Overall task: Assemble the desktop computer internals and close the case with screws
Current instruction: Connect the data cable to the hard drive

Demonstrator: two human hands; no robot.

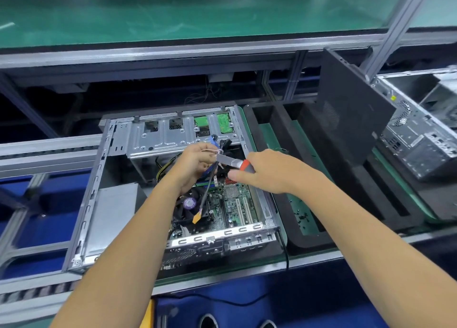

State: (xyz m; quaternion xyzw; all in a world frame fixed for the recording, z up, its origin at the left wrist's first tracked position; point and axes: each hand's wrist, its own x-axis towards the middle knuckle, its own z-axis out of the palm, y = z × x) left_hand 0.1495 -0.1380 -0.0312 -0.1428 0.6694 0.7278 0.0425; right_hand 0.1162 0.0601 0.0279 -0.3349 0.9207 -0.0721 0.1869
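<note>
Both forearms reach in from the near edge toward the open computer case, which lies on its side on the green-matted desk.

Furthest left inside the case sits the plain grey power supply. Next to it is the CPU fan, with a purple round sticker whose writing is too blurred to read. Above the fan, the left hand has its fingers curled round a bundle of cables, gathering black and blue leads; a yellow-tipped connector dangles from it over the fan. The right hand grips the red handles of a pair of cutters, fingers wrapped round them, the metal nose laid at the tie on top of the bundle.

Judging by this, the step is trimming or snipping a cable tie. To do it well, the blades should bite only the tie, with the left hand keeping the leads bunched and pulled clear of the nose, so no insulation is nicked and no offcut drops onto the motherboard.

Right of the case, small dark screws lie scattered in a black foam tray; the black side panel leans beyond it, not yet fitted. No brand or label is legible anywhere.
</note>
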